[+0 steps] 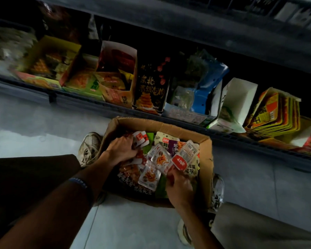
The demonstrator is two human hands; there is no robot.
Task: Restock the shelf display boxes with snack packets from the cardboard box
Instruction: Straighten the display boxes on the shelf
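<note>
An open cardboard box [206,153] stands on the floor below the shelf, full of mixed snack packets. My left hand [121,148] reaches into its left side and grips a bunch of small red-and-white packets [140,138]. My right hand [180,186] is at the box's near right and holds a fan of clear packets with red labels [180,161]. More loose packets [149,176] lie between the hands. On the low shelf [79,103] stand several display boxes, among them a yellow one [61,45], a red-and-white one [118,49] and a white one [241,97].
Two worn sneakers [90,148] [217,191] flank the box on the grey tiled floor [34,121]. A black snack bag [151,87], blue bags [208,83] and a stack of yellow packets [278,112] fill the shelf. A dark upper shelf edge [187,24] hangs overhead.
</note>
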